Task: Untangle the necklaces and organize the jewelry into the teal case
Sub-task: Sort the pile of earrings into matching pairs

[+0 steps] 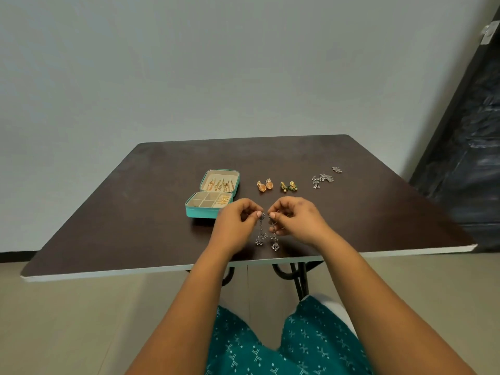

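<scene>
The left hand is held above the near middle of the dark surface, its fingers curled in and pinching the top of a dark metal dangling earring. Just beside it, the right hand is seen with fingers likewise curled, pinching the top of a second dangling earring. Both pieces hang down between the two hands, close together; whether their lower ends touch the surface cannot be told.

At about ten o'clock from the hands, the teal case lies open on the surface, its near right corner hidden behind the left hand. In the raised lid a row of gold chains is held against the pale lining. The lower tray is divided into small compartments; gold pieces are seen in the right-hand one, and what lies in the others cannot be made out.

At twelve o'clock from the hands, a pair of orange earrings lies on the surface. Near it, towards one o'clock, a pair of yellow and green earrings is set. Farther towards two o'clock, a cluster of silver-grey earrings is spread out, with one more silver piece a little apart beyond it.

Below the surface edge, teal patterned clothing is seen on the person's lap.
</scene>
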